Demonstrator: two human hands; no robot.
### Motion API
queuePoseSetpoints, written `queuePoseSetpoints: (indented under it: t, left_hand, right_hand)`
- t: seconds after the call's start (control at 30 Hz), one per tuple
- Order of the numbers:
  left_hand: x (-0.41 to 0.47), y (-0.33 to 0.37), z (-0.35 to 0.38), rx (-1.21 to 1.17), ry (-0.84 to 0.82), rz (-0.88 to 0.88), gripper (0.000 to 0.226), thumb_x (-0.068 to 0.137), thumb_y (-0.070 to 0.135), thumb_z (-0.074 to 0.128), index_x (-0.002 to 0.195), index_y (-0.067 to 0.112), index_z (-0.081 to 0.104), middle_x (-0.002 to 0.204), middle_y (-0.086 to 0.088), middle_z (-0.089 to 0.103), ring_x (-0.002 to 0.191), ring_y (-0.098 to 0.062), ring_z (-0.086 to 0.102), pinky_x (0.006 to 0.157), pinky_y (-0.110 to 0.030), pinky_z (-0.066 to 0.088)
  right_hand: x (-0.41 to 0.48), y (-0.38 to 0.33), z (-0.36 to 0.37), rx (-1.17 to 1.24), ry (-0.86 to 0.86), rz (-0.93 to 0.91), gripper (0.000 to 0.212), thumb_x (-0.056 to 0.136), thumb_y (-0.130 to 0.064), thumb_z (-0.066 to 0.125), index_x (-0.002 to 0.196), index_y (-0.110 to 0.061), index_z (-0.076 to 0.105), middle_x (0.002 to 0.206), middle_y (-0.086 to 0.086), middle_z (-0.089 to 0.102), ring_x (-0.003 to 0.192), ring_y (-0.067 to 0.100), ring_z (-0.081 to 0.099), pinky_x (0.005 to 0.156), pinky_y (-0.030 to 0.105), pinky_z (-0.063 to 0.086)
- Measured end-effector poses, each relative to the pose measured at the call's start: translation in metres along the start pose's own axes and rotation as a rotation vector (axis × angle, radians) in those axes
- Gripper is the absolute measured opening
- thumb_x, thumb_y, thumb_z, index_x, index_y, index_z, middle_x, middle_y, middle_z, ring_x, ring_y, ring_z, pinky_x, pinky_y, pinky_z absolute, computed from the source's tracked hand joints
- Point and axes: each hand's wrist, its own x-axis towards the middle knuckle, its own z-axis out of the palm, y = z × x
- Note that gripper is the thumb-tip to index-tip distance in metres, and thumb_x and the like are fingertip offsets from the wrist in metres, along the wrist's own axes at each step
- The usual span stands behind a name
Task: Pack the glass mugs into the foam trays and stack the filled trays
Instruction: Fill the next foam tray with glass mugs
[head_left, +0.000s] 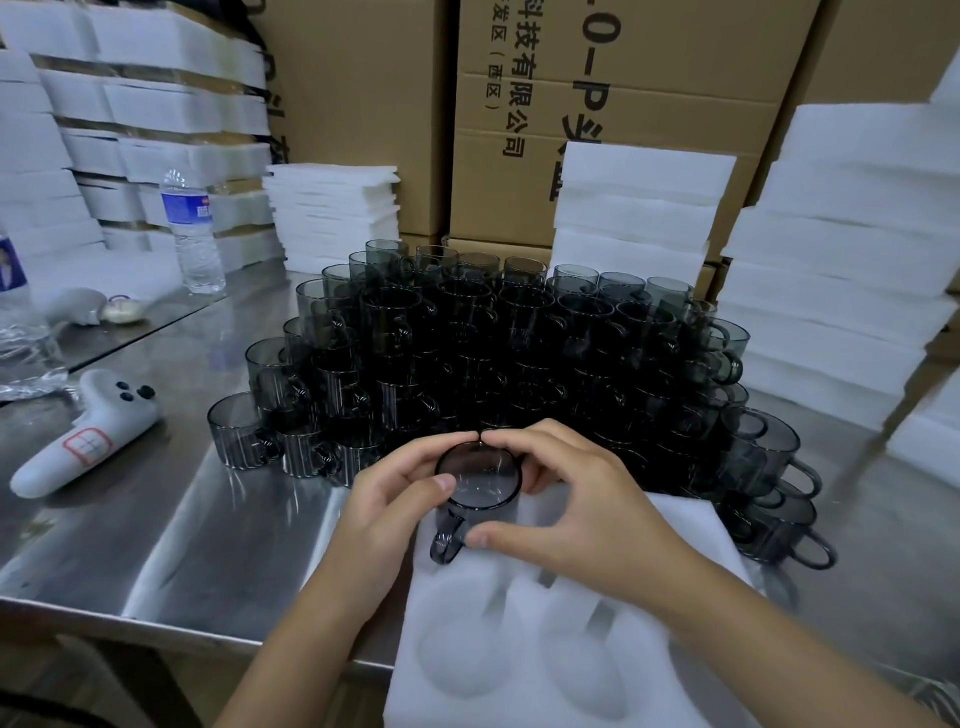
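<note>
A smoky grey glass mug (479, 486) sits upright in the far left cavity of a white foam tray (550, 639) at the table's front edge, its handle pointing toward me. My left hand (395, 506) curls round the mug's left rim. My right hand (576, 499) curls round its right side, thumb by the handle. Both forefingers meet over the far rim. Two nearer cavities in the tray hold nothing. Behind the tray stands a large stacked pile of grey glass mugs (467, 353).
Stacks of white foam trays (831, 280) rise on the right and behind the pile (639, 208). Foam sheets (332, 218), cardboard boxes (597, 104), a water bottle (192, 234) and a white controller (83, 436) stand on the steel table (208, 545).
</note>
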Motion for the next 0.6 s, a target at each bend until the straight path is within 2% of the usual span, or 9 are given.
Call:
queuePoseSetpoints:
  t: [0.13, 0.27, 0.33, 0.43, 0.6]
  left_hand:
    - [0.0005, 0.0004, 0.0013, 0.033, 0.007, -0.001, 0.037, 0.079, 0.012, 0.049, 0.110, 0.014, 0.068, 0.106, -0.002, 0.073, 0.103, -0.016, 0.067, 0.080, -0.017, 0.050]
    - [0.0006, -0.0016, -0.0002, 0.012, 0.011, -0.041, 0.039, 0.078, 0.011, 0.050, 0.111, 0.018, 0.070, 0.109, -0.003, 0.072, 0.105, -0.017, 0.067, 0.081, -0.019, 0.051]
    - [0.0001, -0.0017, -0.0014, -0.008, -0.001, -0.054, 0.039, 0.077, 0.011, 0.053, 0.110, 0.022, 0.071, 0.110, -0.004, 0.072, 0.106, -0.019, 0.066, 0.081, -0.020, 0.052]
    - [-0.0007, -0.0005, -0.0029, -0.015, -0.020, -0.051, 0.038, 0.074, 0.022, 0.061, 0.110, 0.026, 0.071, 0.114, -0.005, 0.071, 0.109, -0.020, 0.065, 0.083, -0.023, 0.051]
    - [-0.0023, -0.0012, -0.0028, -0.019, -0.018, -0.068, 0.040, 0.076, 0.033, 0.057, 0.113, 0.027, 0.069, 0.120, -0.004, 0.068, 0.116, -0.022, 0.061, 0.095, -0.038, 0.045]
  right_hand:
    - [0.0010, 0.0023, -0.0003, -0.026, -0.036, 0.040, 0.059, 0.063, -0.050, 0.083, 0.115, -0.046, 0.055, 0.102, -0.024, 0.053, 0.097, -0.001, 0.050, 0.083, 0.012, 0.040]
    - [0.0023, 0.0024, -0.0008, -0.064, -0.081, 0.066, 0.059, 0.064, -0.053, 0.080, 0.116, -0.046, 0.053, 0.109, -0.033, 0.047, 0.107, -0.008, 0.045, 0.090, 0.013, 0.039]
    - [0.0019, 0.0013, -0.0013, -0.095, -0.086, 0.052, 0.059, 0.065, -0.052, 0.079, 0.118, -0.043, 0.054, 0.107, -0.031, 0.048, 0.109, -0.008, 0.042, 0.092, 0.013, 0.036]
    - [0.0007, -0.0011, -0.0017, -0.114, -0.066, 0.014, 0.062, 0.067, -0.048, 0.081, 0.123, -0.034, 0.057, 0.107, -0.025, 0.052, 0.109, -0.003, 0.044, 0.095, 0.017, 0.036]
    - [0.0008, -0.0040, -0.0004, -0.198, -0.027, -0.026, 0.066, 0.067, -0.051, 0.079, 0.125, -0.028, 0.058, 0.108, -0.020, 0.054, 0.102, -0.002, 0.044, 0.097, 0.023, 0.035]
